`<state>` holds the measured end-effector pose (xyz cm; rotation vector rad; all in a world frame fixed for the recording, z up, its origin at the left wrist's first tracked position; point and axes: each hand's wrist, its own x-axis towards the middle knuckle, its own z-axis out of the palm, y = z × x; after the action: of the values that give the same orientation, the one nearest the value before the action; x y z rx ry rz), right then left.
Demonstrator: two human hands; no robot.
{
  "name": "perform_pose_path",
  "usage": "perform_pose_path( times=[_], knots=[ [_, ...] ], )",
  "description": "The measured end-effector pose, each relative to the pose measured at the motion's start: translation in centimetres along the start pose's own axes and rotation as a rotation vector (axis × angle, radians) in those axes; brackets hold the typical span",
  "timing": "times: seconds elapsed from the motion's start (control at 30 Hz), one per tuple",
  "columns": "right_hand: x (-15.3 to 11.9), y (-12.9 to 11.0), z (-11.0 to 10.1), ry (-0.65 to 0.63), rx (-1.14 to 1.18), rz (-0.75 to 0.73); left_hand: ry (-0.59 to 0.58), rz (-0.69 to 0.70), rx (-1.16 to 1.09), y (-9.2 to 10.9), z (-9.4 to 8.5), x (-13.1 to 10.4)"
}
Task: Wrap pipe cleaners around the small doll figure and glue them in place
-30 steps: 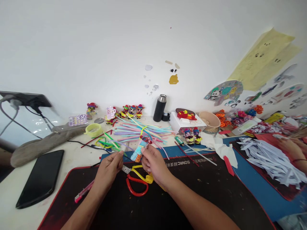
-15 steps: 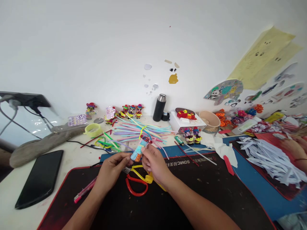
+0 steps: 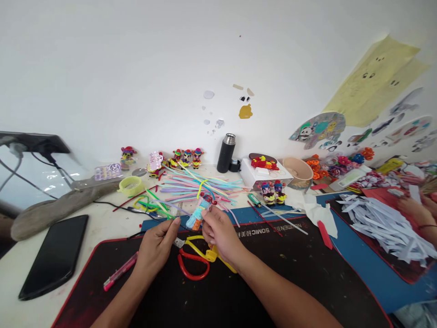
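A small figure made of fuzzy pipe cleaners (image 3: 195, 217), light blue and orange with red on top, is pinched between the thumb and fingers of my right hand (image 3: 218, 230). To its left, apart from it, is my left hand (image 3: 160, 239). Its thumb and fingertips are pressed together; whether anything thin is between them I cannot make out. Below both hands a metal-ended tool with a red loop handle (image 3: 194, 272) lies on the black mat (image 3: 218, 300), beside a yellow plastic piece (image 3: 210, 255) partly covered by my right hand.
Behind lies a pastel bundle of pipe cleaners (image 3: 170, 187). A black flask (image 3: 226, 152), a white box (image 3: 251, 175) and several finished figures (image 3: 186, 158) stand near the wall. At left are a phone (image 3: 54, 257) and pink pen (image 3: 119, 272). Another person's hand (image 3: 414, 207) is by white paper strips (image 3: 385, 228).
My left hand has come off the figure's lower end and moved slightly left. My right hand keeps hold of the figure in nearly the same place.
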<state>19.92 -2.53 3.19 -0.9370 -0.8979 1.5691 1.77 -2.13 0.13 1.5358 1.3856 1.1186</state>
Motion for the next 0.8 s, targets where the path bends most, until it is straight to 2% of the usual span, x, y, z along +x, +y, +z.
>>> perform_pose_path(
  times=[0.2, 0.37, 0.57, 0.8],
  knots=[
    [0.0, 0.0, 0.1, 0.010, -0.003, 0.006, -0.017, 0.173, 0.008, -0.2, 0.3, 0.3],
    [0.1, 0.0, 0.1, 0.015, -0.008, -0.001, -0.022, 0.184, -0.026, -0.5, 0.3, 0.1],
    [0.2, 0.4, 0.2, 0.028, -0.033, 0.005, 0.010, 0.316, 0.053, -0.6, 0.1, -0.6],
    [0.3, 0.6, 1.2, 0.017, -0.024, 0.048, 0.087, 0.383, 0.114, -0.5, 0.1, -0.6]
  ],
)
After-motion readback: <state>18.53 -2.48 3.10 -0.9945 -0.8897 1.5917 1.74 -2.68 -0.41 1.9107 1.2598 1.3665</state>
